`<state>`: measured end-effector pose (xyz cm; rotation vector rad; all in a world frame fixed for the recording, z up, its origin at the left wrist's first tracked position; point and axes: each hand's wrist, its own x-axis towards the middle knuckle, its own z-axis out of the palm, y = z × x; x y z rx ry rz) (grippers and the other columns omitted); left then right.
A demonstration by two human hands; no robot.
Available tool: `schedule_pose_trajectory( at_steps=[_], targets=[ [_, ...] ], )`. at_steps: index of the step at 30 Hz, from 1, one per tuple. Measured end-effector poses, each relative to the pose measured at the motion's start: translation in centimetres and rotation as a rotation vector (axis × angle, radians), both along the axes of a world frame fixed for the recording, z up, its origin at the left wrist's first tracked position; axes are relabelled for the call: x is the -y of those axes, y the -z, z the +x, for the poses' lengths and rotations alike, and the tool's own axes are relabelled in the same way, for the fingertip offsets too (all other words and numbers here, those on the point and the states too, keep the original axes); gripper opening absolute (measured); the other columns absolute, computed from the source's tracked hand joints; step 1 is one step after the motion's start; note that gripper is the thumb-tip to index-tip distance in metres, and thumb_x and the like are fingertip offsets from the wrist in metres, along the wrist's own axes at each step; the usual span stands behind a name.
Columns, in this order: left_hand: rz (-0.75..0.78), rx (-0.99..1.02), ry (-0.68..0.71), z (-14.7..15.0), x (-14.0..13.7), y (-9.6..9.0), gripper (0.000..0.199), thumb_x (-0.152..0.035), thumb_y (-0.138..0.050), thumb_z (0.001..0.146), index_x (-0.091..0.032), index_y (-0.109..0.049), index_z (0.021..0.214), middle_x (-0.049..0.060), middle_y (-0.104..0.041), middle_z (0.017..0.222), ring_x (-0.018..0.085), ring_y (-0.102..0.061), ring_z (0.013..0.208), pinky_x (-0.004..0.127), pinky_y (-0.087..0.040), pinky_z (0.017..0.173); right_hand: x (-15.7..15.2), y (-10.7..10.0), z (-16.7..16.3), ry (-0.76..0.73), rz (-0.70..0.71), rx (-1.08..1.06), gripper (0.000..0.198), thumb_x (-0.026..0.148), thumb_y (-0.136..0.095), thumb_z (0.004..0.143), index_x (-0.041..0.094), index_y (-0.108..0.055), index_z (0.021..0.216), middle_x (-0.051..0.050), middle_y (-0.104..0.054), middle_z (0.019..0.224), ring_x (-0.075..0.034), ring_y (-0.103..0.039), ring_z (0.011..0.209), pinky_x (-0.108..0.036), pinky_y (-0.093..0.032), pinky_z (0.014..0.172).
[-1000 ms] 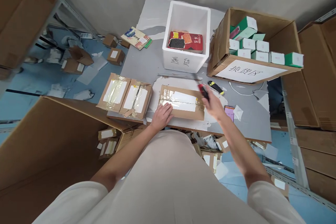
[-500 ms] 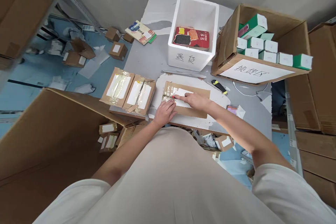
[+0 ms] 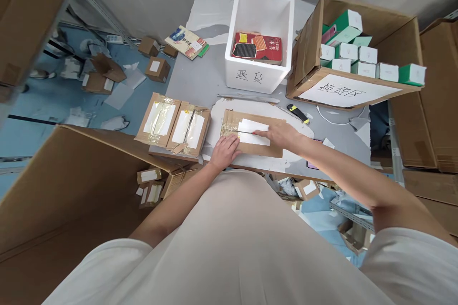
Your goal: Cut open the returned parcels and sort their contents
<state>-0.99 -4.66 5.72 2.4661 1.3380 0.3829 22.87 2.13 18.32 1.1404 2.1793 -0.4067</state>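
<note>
Brown cardboard box (image 3: 257,150) lies by the near edge of the table (image 3: 200,76), left hand (image 3: 224,151) flat on its left end. Slightly farther right, the right hand (image 3: 282,134), index finger extended leftward, clasps a red cutter (image 3: 254,132), now shifted rightward onto the white label (image 3: 255,140): likely progress lengthwise, though the dark line (image 3: 245,131) may be blade or slit.

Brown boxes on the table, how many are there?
4: a box under the left hand, two boxes side by side on the left, and a big open carton at back right. More could hide behind it.
</note>
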Motion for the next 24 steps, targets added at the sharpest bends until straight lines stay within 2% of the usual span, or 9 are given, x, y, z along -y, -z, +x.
schedule_pose_trajectory(
  at_steps=[3,8,11,13,16,18,19,22,24],
  targets=[
    [-0.033,-0.014,-0.006,0.1,-0.1,0.0,0.046,-0.041,-0.047,0.095,-0.016,-0.056,0.132,0.015,-0.057,0.137,0.028,-0.049,0.132,0.045,-0.034,0.112,1.4,-0.9,4.2,0.060,-0.006,0.073,0.066,0.006,-0.037,0.091,0.041,-0.035,0.148,-0.013,-0.068,0.101,-0.023,-0.066,0.078,-0.028,-0.040,0.063],
    [-0.046,-0.027,-0.015,0.1,-0.2,0.1,0.046,-0.040,-0.047,0.094,-0.016,-0.055,0.132,0.015,-0.057,0.137,0.028,-0.047,0.133,0.045,-0.032,0.112,4.8,-2.1,11.0,0.166,0.033,0.164,0.076,0.003,-0.039,0.087,0.045,-0.028,0.149,-0.009,-0.068,0.098,-0.016,-0.064,0.063,-0.025,-0.036,0.056],
    [-0.041,-0.033,-0.021,0.0,-0.2,-0.3,0.044,-0.040,-0.045,0.095,-0.016,-0.056,0.130,0.015,-0.058,0.135,0.028,-0.049,0.132,0.045,-0.033,0.112,7.4,-2.2,14.2,0.272,0.097,0.003,0.069,0.010,-0.045,0.087,0.044,-0.036,0.146,-0.009,-0.069,0.101,-0.017,-0.064,0.066,-0.024,-0.039,0.055],
    [-0.036,-0.037,-0.018,0.0,-0.1,-1.0,0.043,-0.039,-0.043,0.095,-0.015,-0.056,0.129,0.015,-0.058,0.134,0.028,-0.049,0.130,0.044,-0.034,0.110,9.6,-1.7,15.7,0.466,0.121,-0.215,0.058,0.021,-0.045,0.092,0.042,-0.040,0.145,-0.007,-0.070,0.099,-0.016,-0.064,0.067,-0.024,-0.042,0.055],
    [-0.018,-0.051,-0.010,0.6,-0.5,-2.5,0.047,-0.044,-0.045,0.093,-0.015,-0.056,0.128,0.016,-0.056,0.134,0.030,-0.046,0.132,0.046,-0.032,0.110,12.7,0.5,16.0,0.968,0.076,-0.615,0.054,0.038,-0.042,0.096,0.034,-0.035,0.149,-0.003,-0.068,0.086,-0.011,-0.057,0.054,-0.023,-0.048,0.051],
    [-0.005,-0.081,0.014,1.5,-1.4,-3.5,0.064,-0.057,-0.054,0.084,-0.016,-0.053,0.133,0.019,-0.049,0.141,0.034,-0.038,0.137,0.050,-0.025,0.114,14.0,2.7,14.7,1.276,0.009,-0.852,0.060,0.044,-0.045,0.094,0.029,-0.033,0.151,-0.002,-0.065,0.084,-0.008,-0.053,0.047,-0.022,-0.048,0.045],
    [-0.002,-0.107,0.030,2.1,-2.1,-4.0,0.078,-0.064,-0.059,0.077,-0.015,-0.049,0.138,0.020,-0.043,0.146,0.037,-0.031,0.141,0.053,-0.020,0.115,14.3,3.9,13.8,1.371,-0.022,-0.950,0.063,0.045,-0.048,0.092,0.028,-0.033,0.151,-0.002,-0.064,0.085,-0.008,-0.053,0.046,-0.022,-0.047,0.042],
    [-0.029,-0.220,0.065,3.9,-4.3,-4.7,0.118,-0.078,-0.066,0.057,-0.015,-0.031,0.150,0.023,-0.018,0.158,0.047,-0.006,0.146,0.066,-0.002,0.113,14.4,6.5,11.5,1.486,-0.078,-1.133,0.069,0.048,-0.054,0.088,0.027,-0.034,0.150,-0.001,-0.062,0.083,-0.007,-0.053,0.045,-0.021,-0.046,0.038],
    [-0.070,-0.289,0.077,4.6,-5.4,-4.7,0.131,-0.082,-0.066,0.051,-0.015,-0.020,0.153,0.023,-0.007,0.161,0.050,0.002,0.145,0.071,0.004,0.108,14.3,7.3,10.9,1.488,-0.115,-1.182,0.069,0.048,-0.056,0.088,0.027,-0.035,0.150,0.000,-0.061,0.081,-0.007,-0.053,0.044,-0.021,-0.046,0.037]
  ],
)
